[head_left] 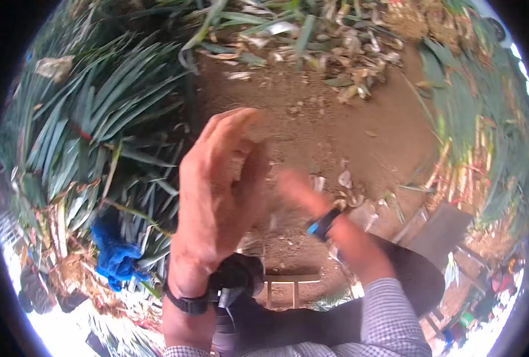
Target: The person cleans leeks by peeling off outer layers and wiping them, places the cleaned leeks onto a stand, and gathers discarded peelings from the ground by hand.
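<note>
My left hand [211, 184] is raised over the bare soil with its fingers curved and a gap between them and the thumb. Nothing shows in it, though the thumb side is blurred. A black band circles that wrist. To its right, my right hand [303, 193] is smeared by motion, so its fingers and anything in them cannot be made out. A dark band with a blue part [324, 225] sits on the right wrist. Nearest the left hand, a big heap of long green onions [115, 101] spreads its leaves.
More green onions with pale stalks [473, 154] lie in bundles on the right. Trimmed leaves and peelings [353, 65] litter the brown soil [359, 131] ahead. A blue cloth or net [116, 256] rests at lower left. A grey board [440, 232] is beside my right knee.
</note>
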`<state>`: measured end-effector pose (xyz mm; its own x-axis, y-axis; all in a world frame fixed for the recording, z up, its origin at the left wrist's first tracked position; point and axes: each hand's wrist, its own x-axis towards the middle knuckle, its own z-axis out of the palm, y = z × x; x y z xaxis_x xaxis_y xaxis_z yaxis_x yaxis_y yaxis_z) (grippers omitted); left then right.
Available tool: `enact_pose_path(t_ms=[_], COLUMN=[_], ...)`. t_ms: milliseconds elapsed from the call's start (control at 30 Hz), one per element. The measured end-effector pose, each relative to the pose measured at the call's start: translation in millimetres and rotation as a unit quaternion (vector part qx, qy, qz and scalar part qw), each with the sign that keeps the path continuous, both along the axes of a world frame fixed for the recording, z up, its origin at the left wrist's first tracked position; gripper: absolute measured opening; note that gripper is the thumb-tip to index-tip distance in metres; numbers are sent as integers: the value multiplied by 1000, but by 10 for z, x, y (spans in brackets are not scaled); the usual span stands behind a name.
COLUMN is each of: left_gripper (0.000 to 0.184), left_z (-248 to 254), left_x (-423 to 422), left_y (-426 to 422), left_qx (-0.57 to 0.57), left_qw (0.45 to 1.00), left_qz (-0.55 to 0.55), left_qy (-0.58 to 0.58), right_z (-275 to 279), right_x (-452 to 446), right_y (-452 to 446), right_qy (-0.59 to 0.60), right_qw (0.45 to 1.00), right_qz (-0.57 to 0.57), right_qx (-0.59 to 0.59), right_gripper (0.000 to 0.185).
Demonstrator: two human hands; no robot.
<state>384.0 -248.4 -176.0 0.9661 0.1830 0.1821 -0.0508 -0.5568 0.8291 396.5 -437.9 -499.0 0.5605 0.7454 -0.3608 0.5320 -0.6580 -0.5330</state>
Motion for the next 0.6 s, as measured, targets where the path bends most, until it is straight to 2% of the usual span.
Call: enact_pose_path(t_ms=[33, 67, 100, 167, 233, 267, 300, 367, 433, 500, 567, 600], left_gripper=[34, 33, 33, 33, 33, 33, 30, 31, 30, 30, 31, 30], left_z=[-50, -73, -82, -89, -101, -84, -77, -35, -44, -30, -35, -51], left_x=[18, 5, -16, -91, -146, -158, -168, -156, -150, -152, -109, -93], left_y=[-18, -62, -96, -127, -135, -155, -199, -271, -334, -355, -384, -405], left_qx=[9, -10, 17, -2, 4, 32, 12, 52, 31, 50, 101, 90], left_qw=[1000, 1000, 1000, 1000, 1000, 999, 1000, 998, 999, 997, 992, 993], left_qz=[-13, -18, -22, -15, -14, -14, -4, -28, -40, -51, -70, -70], left_qy=[-4, 5, -11, 22, 8, 12, 17, -1, 5, 2, -22, -10], right_z=[-221, -110, -437, -343, -700, -720, -731, -572, -580, -187, -49, -11], right_x=[-643, -995, -1485, -1761, -1947, -1718, -1487, -942, -572, -252, -194, -201], right_y=[-30, 13, -173, -246, -369, -551, -733, -1081, -1605, -1902, -1831, -1817], right_qy=[-30, 17, -27, -8, -83, -114, -139, -165, -240, -53, -21, -4], right_qw=[999, 994, 992, 996, 997, 990, 978, 931, 860, 807, 813, 812], right_qz=[3, 74, 122, 86, -7, -77, -148, -309, -445, -578, -568, -567], right_qx=[24, -81, -9, -3, 7, -23, -52, -105, -62, -111, -126, -136], right_gripper=[25, 30, 35, 38, 32, 30, 29, 30, 34, 38, 49, 55])
